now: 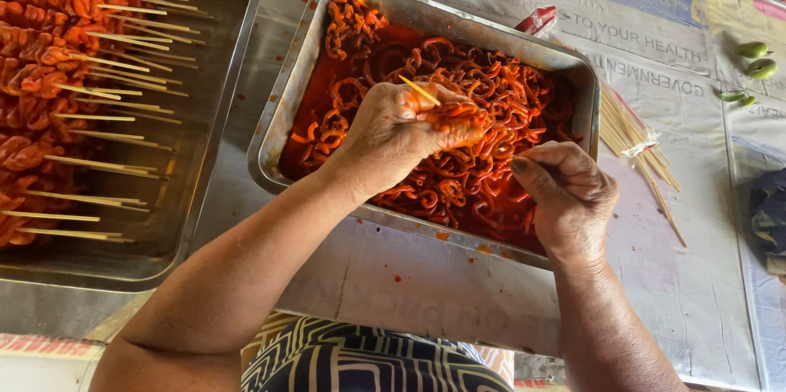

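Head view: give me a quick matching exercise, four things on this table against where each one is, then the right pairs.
Things:
1. Finished skewers
2. Red marinated strips
3. Bare bamboo sticks
4. Green chillies

Places:
A. Far right of the table
B. In the left steel tray
C. In the middle steel tray, under both hands
D. On the paper just right of the middle tray

Pairs: 1-B, 2-C, 3-D, 4-A

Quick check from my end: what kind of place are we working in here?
Likely a street-food or small kitchen prep table. A metal tray holds red-marinated meat strips, the left tray is lined with finished skewers, and loose bamboo sticks lie on a printed-paper table covering.
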